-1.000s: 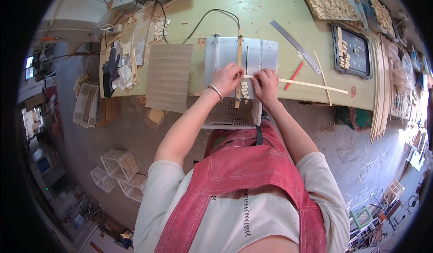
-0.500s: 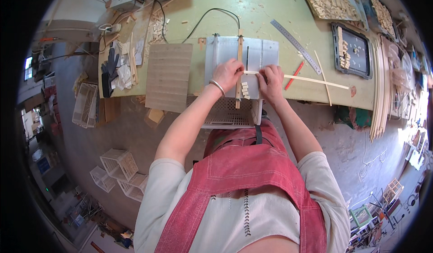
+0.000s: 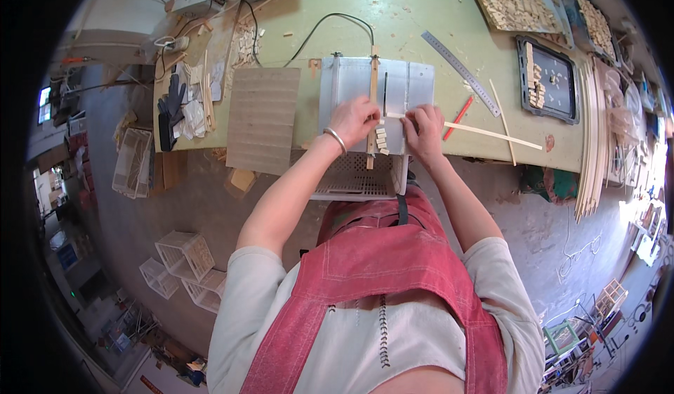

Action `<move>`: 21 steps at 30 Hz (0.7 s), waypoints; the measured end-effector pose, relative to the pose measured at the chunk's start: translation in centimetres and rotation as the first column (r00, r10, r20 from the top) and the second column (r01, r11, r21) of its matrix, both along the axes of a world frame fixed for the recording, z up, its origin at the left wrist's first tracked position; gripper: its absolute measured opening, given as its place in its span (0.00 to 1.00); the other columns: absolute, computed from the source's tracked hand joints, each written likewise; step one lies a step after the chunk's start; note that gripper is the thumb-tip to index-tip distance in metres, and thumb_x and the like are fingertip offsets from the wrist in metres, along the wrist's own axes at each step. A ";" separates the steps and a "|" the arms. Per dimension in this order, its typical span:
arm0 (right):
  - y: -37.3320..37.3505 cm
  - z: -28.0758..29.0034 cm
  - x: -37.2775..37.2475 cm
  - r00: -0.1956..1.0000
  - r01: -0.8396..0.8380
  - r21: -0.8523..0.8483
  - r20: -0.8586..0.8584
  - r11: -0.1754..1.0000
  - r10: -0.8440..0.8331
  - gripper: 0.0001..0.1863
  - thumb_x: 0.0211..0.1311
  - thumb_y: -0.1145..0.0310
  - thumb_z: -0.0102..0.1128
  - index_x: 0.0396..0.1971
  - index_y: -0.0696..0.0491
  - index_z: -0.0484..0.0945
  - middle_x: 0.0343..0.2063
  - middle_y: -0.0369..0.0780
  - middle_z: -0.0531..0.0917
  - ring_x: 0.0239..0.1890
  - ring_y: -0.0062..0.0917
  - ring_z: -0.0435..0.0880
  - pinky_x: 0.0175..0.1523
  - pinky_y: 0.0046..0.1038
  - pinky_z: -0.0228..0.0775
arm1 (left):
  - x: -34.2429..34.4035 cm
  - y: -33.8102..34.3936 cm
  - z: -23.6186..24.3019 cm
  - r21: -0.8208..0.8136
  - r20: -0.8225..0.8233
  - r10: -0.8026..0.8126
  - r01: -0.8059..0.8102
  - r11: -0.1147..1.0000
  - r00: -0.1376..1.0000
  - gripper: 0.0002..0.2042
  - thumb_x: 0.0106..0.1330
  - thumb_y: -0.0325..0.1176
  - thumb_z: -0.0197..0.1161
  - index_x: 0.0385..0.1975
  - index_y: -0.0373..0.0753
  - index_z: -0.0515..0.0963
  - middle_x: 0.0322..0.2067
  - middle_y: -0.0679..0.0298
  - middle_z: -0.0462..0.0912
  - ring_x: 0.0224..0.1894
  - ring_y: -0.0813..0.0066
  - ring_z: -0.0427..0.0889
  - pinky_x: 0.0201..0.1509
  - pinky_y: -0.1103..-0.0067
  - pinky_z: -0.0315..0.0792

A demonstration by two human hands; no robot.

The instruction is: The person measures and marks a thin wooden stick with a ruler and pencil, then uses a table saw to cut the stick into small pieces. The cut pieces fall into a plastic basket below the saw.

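Right hand (image 3: 424, 130) pinches the strip (image 3: 491, 135), left hand (image 3: 353, 119) unclear in its hold; cutting seems underway, next needing feed toward the fence (image 3: 373, 82).

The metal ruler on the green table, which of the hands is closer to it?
Right. The right hand is left of the metal ruler, at the thin wooden strip; the left hand is farther left.

Red apron (image 3: 365, 264), pale stitching along bib and straps (image 3: 274, 352)! Beneath it sits a cream short-sleeved shirt (image 3: 421, 331), dark braid-like pattern (image 3: 384, 331) down the front, and a silvery bangle (image 3: 337, 138) rings the left wrist (image 3: 340, 132).
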State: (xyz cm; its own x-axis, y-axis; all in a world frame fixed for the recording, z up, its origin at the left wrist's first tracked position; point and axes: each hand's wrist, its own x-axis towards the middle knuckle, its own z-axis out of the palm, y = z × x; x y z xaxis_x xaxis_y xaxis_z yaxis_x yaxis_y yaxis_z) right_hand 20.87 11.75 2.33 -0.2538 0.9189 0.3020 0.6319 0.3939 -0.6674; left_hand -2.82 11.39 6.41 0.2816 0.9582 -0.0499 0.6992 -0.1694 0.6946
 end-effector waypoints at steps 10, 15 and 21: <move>-1.4 0.1 -1.5 0.999 -0.017 -0.003 -0.038 1.000 0.017 0.08 0.60 0.69 0.73 0.37 0.51 0.82 0.40 0.39 0.81 0.47 0.40 0.79 0.53 0.41 0.67 | 0.6 -0.7 -0.8 0.009 0.031 0.081 -0.082 0.997 0.996 0.04 0.66 0.28 0.71 0.37 0.39 0.82 0.34 0.58 0.81 0.36 0.57 0.86 0.40 0.66 0.79; -1.2 0.6 -0.3 1.000 0.018 -0.028 -0.016 0.999 -0.018 0.08 0.60 0.70 0.72 0.36 0.52 0.82 0.39 0.40 0.81 0.47 0.40 0.79 0.54 0.41 0.66 | 0.7 -0.6 -0.7 0.021 0.012 0.078 -0.078 0.997 0.997 0.04 0.65 0.28 0.70 0.36 0.39 0.82 0.34 0.58 0.81 0.37 0.55 0.86 0.40 0.64 0.79; 0.1 0.4 -0.6 1.000 0.020 -0.014 -0.014 1.000 -0.020 0.08 0.59 0.70 0.73 0.35 0.52 0.82 0.39 0.40 0.81 0.47 0.40 0.79 0.53 0.41 0.66 | 0.6 0.4 -1.2 0.014 0.027 0.101 -0.102 0.995 0.994 0.04 0.66 0.28 0.70 0.37 0.39 0.82 0.35 0.57 0.82 0.38 0.55 0.87 0.42 0.65 0.80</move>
